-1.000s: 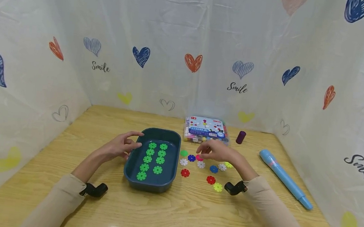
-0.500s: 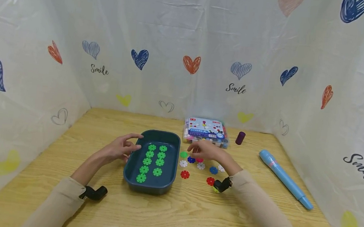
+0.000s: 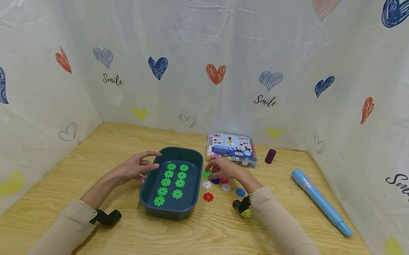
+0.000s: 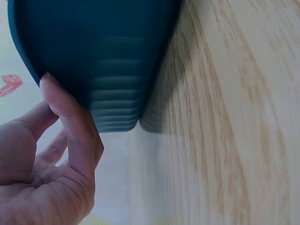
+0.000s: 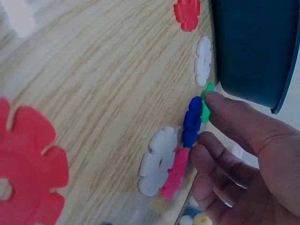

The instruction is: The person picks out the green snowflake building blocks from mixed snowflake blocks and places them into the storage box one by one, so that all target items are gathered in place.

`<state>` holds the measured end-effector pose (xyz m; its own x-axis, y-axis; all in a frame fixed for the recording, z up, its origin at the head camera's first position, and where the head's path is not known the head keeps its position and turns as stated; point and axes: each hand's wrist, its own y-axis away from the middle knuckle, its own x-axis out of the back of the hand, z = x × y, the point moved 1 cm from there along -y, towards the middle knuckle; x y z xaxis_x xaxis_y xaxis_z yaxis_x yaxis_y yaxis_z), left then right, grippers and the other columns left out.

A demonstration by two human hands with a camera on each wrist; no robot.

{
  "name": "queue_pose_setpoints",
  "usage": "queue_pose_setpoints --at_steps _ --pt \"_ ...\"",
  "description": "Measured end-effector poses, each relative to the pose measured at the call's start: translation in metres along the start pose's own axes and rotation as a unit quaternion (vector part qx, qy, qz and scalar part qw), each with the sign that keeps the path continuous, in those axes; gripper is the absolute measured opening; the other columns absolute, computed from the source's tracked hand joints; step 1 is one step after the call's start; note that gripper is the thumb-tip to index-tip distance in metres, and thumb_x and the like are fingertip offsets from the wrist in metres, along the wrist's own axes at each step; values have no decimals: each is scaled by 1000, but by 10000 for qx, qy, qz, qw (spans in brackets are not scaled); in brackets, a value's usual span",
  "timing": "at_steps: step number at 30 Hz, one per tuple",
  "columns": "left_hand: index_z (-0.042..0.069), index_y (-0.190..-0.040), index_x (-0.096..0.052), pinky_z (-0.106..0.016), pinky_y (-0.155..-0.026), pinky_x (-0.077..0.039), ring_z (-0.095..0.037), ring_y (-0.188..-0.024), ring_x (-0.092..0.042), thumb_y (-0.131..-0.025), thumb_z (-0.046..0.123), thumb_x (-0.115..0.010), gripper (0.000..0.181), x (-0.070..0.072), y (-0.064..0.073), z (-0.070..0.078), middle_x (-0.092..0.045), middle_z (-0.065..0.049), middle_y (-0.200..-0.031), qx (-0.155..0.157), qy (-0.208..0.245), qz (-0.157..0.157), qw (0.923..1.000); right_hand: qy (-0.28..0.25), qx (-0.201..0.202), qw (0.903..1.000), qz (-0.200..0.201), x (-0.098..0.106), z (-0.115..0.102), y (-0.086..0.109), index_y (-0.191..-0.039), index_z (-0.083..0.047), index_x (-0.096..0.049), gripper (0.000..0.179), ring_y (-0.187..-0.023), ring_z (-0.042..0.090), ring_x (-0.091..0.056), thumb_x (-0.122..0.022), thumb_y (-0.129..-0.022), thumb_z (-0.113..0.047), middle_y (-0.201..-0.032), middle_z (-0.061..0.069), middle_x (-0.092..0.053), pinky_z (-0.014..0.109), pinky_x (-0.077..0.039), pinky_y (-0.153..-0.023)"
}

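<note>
My left hand holds the left rim of a dark teal tray. In the left wrist view, a fingertip lies at the rim and other fingers bend beside the outer wall. Several green snowflake discs lie in two columns inside. Right of the tray, my right hand is low over loose snowflake discs. Its thumb is at a green disc, with the other fingers bent apart from the thumb. Close by lie a blue disc, a pink disc and white discs.
A clear box of coloured pieces stands behind the discs, with a purple cylinder beside it. A light blue tube lies at the right. Red discs and a yellow disc lie nearer me. A curtain surrounds the table.
My right hand has moved left and down from above the pink disc, past the blue disc, to the green disc. The left hand stays at the tray.
</note>
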<state>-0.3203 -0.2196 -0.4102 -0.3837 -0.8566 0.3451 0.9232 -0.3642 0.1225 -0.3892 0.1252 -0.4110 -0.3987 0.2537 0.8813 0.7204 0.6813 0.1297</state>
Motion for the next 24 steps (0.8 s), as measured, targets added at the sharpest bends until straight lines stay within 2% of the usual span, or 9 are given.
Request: queue_pose_setpoints --at_steps 6,11,15,24 --pt "14 -150 -35 -26 -55 -52 -14 -60 -49 -98 32 -60 61 1 -1 -1 -54 -5 -84 -14 -41 -45 10000 -137 113 9998 -35 1 0 0 -112 -6 -68 28 -78 9 -64 -74 -88 -19 -90 3 -72 25 -54 -74" --pt "17 -150 -36 -26 -55 -52 -15 -60 -50 -97 33 -62 61 0 -2 -3 -56 -7 -87 33 7 -12 10000 -77 -218 9997 -92 3 -7 -1 -114 -7 -68 29 -77 11 -62 -74 -89 -20 -91 4 -70 26 -53 -74" --pt "16 -150 -35 -26 -55 -52 -15 -60 -50 -97 33 -62 62 0 -1 -2 -54 -6 -85 27 41 -39 10000 -116 -543 9984 -96 2 -8 -3 -114 -9 -67 28 -82 12 -62 -74 -89 -19 -97 6 -70 28 -54 -78" --pt "18 -150 -36 -25 -55 -52 -14 -59 -49 -97 33 -62 60 -1 -1 -1 -53 -7 -85 62 40 16 10000 -245 -532 9982 -160 2 -2 3 -107 -7 -65 27 -88 13 -61 -76 -86 -18 -101 7 -67 28 -53 -79"
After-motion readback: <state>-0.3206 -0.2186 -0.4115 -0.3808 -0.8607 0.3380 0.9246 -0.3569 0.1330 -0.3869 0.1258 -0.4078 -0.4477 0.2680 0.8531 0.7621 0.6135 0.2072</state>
